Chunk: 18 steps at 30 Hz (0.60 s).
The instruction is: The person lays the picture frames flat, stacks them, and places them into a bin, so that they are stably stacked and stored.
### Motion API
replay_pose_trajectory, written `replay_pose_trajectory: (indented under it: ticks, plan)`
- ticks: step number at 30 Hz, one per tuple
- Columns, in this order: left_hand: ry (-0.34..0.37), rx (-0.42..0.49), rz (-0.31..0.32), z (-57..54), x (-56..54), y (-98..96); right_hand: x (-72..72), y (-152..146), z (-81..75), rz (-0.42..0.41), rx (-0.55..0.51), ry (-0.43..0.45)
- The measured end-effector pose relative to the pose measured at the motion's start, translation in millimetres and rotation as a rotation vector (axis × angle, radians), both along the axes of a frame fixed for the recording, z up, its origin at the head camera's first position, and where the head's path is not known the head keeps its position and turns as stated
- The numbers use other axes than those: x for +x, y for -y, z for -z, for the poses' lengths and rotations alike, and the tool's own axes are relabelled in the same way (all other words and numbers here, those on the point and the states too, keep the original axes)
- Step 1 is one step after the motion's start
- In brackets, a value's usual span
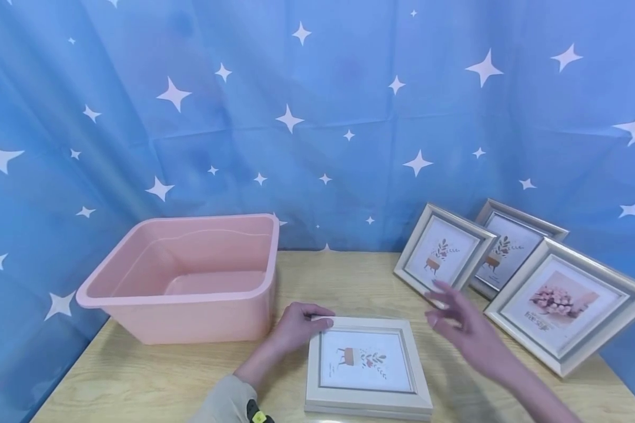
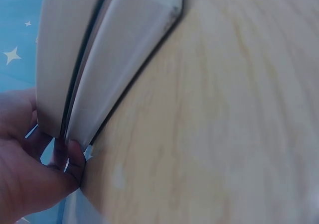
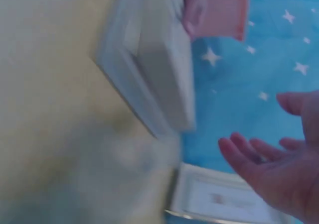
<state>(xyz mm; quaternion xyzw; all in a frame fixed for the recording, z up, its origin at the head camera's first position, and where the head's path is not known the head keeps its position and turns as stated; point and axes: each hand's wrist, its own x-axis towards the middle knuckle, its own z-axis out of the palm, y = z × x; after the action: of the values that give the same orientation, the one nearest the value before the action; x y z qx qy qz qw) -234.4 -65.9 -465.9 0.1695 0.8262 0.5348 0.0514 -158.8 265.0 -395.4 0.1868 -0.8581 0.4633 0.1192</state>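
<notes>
Two light-coloured picture frames lie stacked on the table; the upper picture frame (image 1: 367, 367) carries a deer-and-leaves print turned sideways. My left hand (image 1: 295, 328) grips the stack at its far left corner, thumb on the top face. In the left wrist view the left hand (image 2: 30, 159) has its fingertips curled at the corner of both frames' edges. My right hand (image 1: 471, 341) hovers empty to the right of the stack, before the standing frames. Its thumb and fingers are spread apart in the right wrist view, where the right hand (image 3: 279, 169) touches nothing.
A pink plastic basin (image 1: 190, 320) stands at the left of the wooden table (image 1: 338, 282). On the right lean a small deer-print frame (image 1: 439, 252), another deer-print frame (image 1: 513, 235) behind, and a larger blossom-print frame (image 1: 561, 305). A blue star-patterned curtain (image 1: 349, 176) hangs behind.
</notes>
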Motion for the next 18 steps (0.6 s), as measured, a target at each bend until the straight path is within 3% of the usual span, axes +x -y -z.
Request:
replay_pose_trajectory:
  ticks: [3, 5, 9, 11, 14, 18]
  plan:
    - [0.005, 0.001, 0.002, 1.1, 0.6, 1.4, -19.9, -17.6, -27.4, -0.017, 0.035, -0.108]
    - [0.012, -0.003, 0.003, 0.9, 0.9, 1.7, -32.1, -33.9, -50.0, 0.014, 0.041, -0.143]
    - [0.009, 0.004, 0.011, -0.3, 0.3, 1.4, -54.3, -71.2, -96.9, 0.141, 0.039, -0.106]
    - [0.0, 0.005, 0.014, -0.8, -0.3, 1.3, -65.8, -87.4, -110.7, 0.205, 0.047, -0.08]
    - [-0.006, -0.003, 0.016, -1.4, -0.8, 1.6, -83.4, -104.3, -116.0, 0.257, 0.092, -0.049]
    - [-0.006, -0.011, 0.023, -0.7, -1.4, 1.6, -104.6, -114.7, -102.2, 0.252, 0.144, -0.02]
